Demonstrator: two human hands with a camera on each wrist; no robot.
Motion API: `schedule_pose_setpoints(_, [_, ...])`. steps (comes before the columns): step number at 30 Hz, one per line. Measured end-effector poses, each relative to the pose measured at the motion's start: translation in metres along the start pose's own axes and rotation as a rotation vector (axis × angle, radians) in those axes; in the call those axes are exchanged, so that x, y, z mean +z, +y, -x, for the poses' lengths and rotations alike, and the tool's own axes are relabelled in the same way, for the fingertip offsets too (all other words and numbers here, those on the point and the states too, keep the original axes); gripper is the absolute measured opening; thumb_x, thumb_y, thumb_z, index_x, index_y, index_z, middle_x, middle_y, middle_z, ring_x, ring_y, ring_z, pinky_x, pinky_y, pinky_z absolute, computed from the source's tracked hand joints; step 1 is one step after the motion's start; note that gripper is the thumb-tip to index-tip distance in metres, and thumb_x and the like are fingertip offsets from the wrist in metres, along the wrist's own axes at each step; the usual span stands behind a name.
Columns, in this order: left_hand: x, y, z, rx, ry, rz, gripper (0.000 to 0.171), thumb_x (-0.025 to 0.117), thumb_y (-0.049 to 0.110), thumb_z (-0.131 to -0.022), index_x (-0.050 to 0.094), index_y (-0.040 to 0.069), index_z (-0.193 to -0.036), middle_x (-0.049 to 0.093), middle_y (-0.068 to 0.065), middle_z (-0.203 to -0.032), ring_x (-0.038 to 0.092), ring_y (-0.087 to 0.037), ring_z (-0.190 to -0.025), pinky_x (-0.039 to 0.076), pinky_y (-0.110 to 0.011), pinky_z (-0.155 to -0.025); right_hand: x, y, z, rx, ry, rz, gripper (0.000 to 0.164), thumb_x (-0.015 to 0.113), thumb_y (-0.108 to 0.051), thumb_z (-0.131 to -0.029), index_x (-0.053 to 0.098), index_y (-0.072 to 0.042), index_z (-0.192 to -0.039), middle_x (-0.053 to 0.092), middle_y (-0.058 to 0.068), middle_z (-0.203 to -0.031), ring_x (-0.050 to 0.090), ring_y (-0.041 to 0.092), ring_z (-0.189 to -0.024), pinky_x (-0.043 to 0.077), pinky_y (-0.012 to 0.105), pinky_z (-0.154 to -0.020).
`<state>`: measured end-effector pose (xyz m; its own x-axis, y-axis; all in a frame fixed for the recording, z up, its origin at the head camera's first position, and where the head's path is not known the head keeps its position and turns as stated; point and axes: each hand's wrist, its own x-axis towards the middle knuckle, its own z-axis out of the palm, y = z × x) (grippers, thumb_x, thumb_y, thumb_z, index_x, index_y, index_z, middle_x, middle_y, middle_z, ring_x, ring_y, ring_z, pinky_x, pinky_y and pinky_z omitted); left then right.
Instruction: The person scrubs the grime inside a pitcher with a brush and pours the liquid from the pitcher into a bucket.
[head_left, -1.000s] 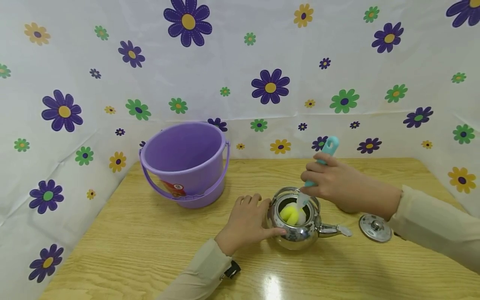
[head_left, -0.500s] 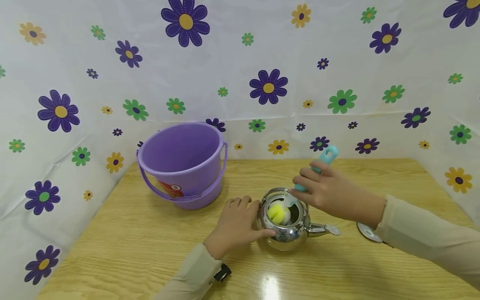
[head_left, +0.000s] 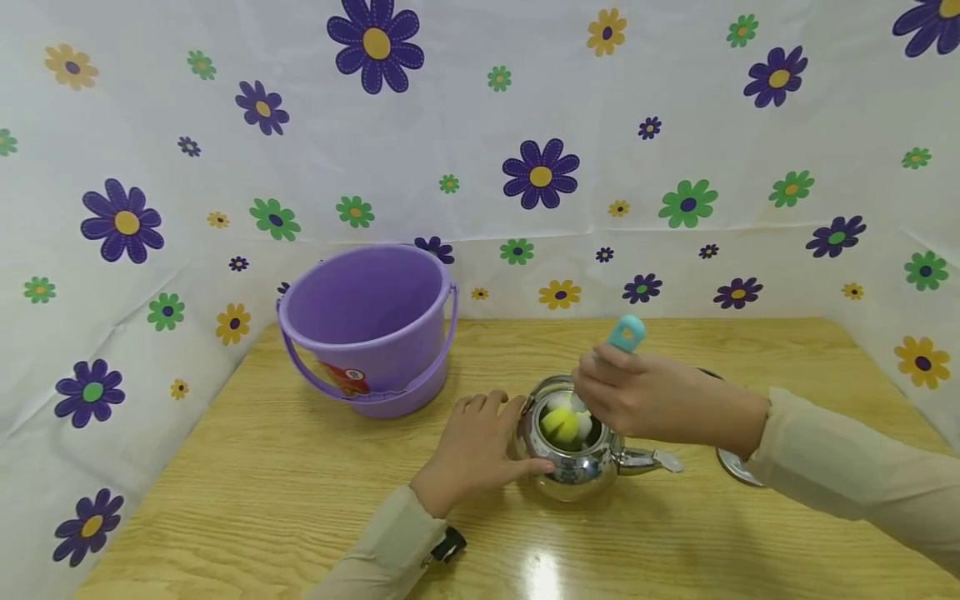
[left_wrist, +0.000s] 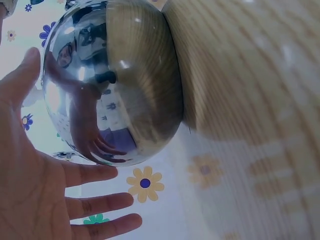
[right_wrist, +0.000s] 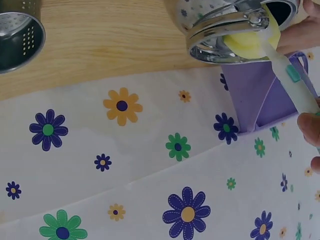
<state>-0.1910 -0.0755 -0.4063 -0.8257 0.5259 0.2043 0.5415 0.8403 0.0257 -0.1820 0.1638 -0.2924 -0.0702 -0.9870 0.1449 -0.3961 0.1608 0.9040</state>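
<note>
A shiny metal teapot (head_left: 573,483) stands upright on the table, uncovered, its spout toward the right. My left hand (head_left: 474,446) touches its left side, thumb along the front and fingers spread straight; the left wrist view shows the palm (left_wrist: 30,185) beside the rounded wall. A sponge brush, with a yellow and white head (head_left: 562,423) inside the opening, has a pale blue handle (head_left: 628,332). My right hand (head_left: 660,396) grips that handle from above, hiding most of it. The metal lid (head_left: 737,472) lies to the right, partly behind the right wrist.
A purple bucket (head_left: 420,358) with a hanging handle stands at the back left of the wooden table (head_left: 300,492). A perforated metal strainer cup (right_wrist: 22,50) sits on the table in the right wrist view. Flowered cloth (head_left: 450,108) surrounds the back and sides.
My right hand has moved slightly lower and left, and the brush handle reaches less high above the teapot. The left hand keeps its place on the teapot.
</note>
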Motion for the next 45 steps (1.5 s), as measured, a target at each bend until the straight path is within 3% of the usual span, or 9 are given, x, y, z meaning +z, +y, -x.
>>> schedule_pose_setpoints(2, [0.002, 0.001, -0.002, -0.006, -0.003, 0.017, 0.09, 0.049, 0.082, -0.071, 0.051, 0.015, -0.132, 0.055, -0.008, -0.116, 0.055, -0.026, -0.106, 0.043, -0.044, -0.092, 0.001, -0.002, 0.001, 0.003, 0.034, -0.007, 0.013, 0.062, -0.008, -0.083, 0.07, -0.008, -0.092, 0.069, 0.003, -0.094, 0.056, 0.02, -0.088, 0.035, 0.033, -0.091])
schedule_pose_setpoints(6, [0.002, 0.002, -0.004, -0.033, -0.03, 0.05, 0.094, 0.049, 0.083, -0.069, 0.051, 0.015, -0.134, 0.054, -0.01, -0.121, 0.053, -0.03, -0.11, 0.042, -0.045, -0.094, 0.003, -0.006, 0.006, 0.012, 0.118, -0.034, 0.043, 0.031, 0.008, -0.092, 0.07, -0.008, -0.098, 0.07, 0.002, -0.097, 0.057, 0.019, -0.089, 0.036, 0.032, -0.088])
schedule_pose_setpoints(9, [0.001, 0.002, -0.004, -0.045, -0.048, 0.069, 0.095, 0.049, 0.083, -0.069, 0.051, 0.014, -0.134, 0.053, -0.01, -0.123, 0.053, -0.031, -0.111, 0.041, -0.045, -0.096, 0.004, -0.008, 0.01, 0.013, 0.131, -0.041, 0.049, 0.026, 0.01, -0.091, 0.07, -0.01, -0.101, 0.069, 0.002, -0.099, 0.059, 0.018, -0.09, 0.037, 0.031, -0.085])
schedule_pose_setpoints(13, [-0.003, 0.003, -0.004, -0.043, -0.054, 0.083, 0.094, 0.049, 0.083, -0.069, 0.052, 0.014, -0.133, 0.053, -0.01, -0.121, 0.053, -0.031, -0.111, 0.041, -0.045, -0.096, 0.0, -0.006, 0.008, -0.017, 0.097, -0.003, 0.041, 0.034, 0.011, -0.089, 0.07, -0.007, -0.094, 0.069, 0.004, -0.094, 0.057, 0.019, -0.086, 0.037, 0.03, -0.084])
schedule_pose_setpoints(18, [-0.005, 0.004, -0.004, -0.036, -0.053, 0.071, 0.092, 0.049, 0.082, -0.07, 0.053, 0.013, -0.131, 0.054, -0.009, -0.118, 0.054, -0.03, -0.107, 0.042, -0.045, -0.093, -0.009, 0.001, -0.003, -0.016, -0.026, 0.023, 0.003, 0.067, -0.005, -0.08, 0.068, -0.004, -0.082, 0.065, 0.005, -0.083, 0.052, 0.021, -0.081, 0.034, 0.033, -0.087])
schedule_pose_setpoints(28, [-0.005, 0.004, -0.003, -0.034, -0.083, 0.06, 0.091, 0.047, 0.083, -0.071, 0.053, 0.015, -0.131, 0.053, -0.008, -0.117, 0.053, -0.028, -0.107, 0.042, -0.044, -0.093, -0.008, 0.015, -0.022, 0.105, -0.197, -0.222, 0.021, 0.086, -0.018, -0.061, 0.072, -0.022, -0.077, 0.066, -0.005, -0.089, 0.058, 0.015, -0.094, 0.038, 0.033, -0.096])
schedule_pose_setpoints(34, [-0.005, 0.005, -0.003, -0.038, -0.099, 0.068, 0.091, 0.047, 0.083, -0.071, 0.052, 0.016, -0.131, 0.052, -0.007, -0.117, 0.051, -0.028, -0.109, 0.041, -0.045, -0.095, -0.002, 0.018, -0.014, 0.213, -0.244, -0.41, 0.027, 0.085, -0.013, -0.062, 0.072, -0.024, -0.083, 0.065, -0.004, -0.089, 0.055, 0.017, -0.09, 0.038, 0.036, -0.093])
schedule_pose_setpoints(39, [-0.007, 0.006, -0.003, -0.04, -0.108, 0.07, 0.092, 0.046, 0.083, -0.071, 0.051, 0.015, -0.133, 0.052, -0.008, -0.12, 0.051, -0.028, -0.112, 0.04, -0.046, -0.097, -0.002, 0.01, 0.001, 0.37, -0.231, -0.561, 0.038, 0.084, -0.004, -0.062, 0.074, -0.023, -0.093, 0.067, -0.001, -0.094, 0.056, 0.02, -0.091, 0.038, 0.042, -0.091])
schedule_pose_setpoints(45, [-0.007, 0.005, -0.003, -0.037, -0.115, 0.06, 0.094, 0.046, 0.083, -0.071, 0.049, 0.013, -0.135, 0.052, -0.008, -0.121, 0.051, -0.029, -0.113, 0.04, -0.045, -0.098, -0.001, -0.013, 0.02, 0.522, -0.098, -0.512, 0.044, 0.085, 0.001, -0.058, 0.074, -0.02, -0.095, 0.066, 0.002, -0.093, 0.056, 0.022, -0.088, 0.041, 0.042, -0.085])
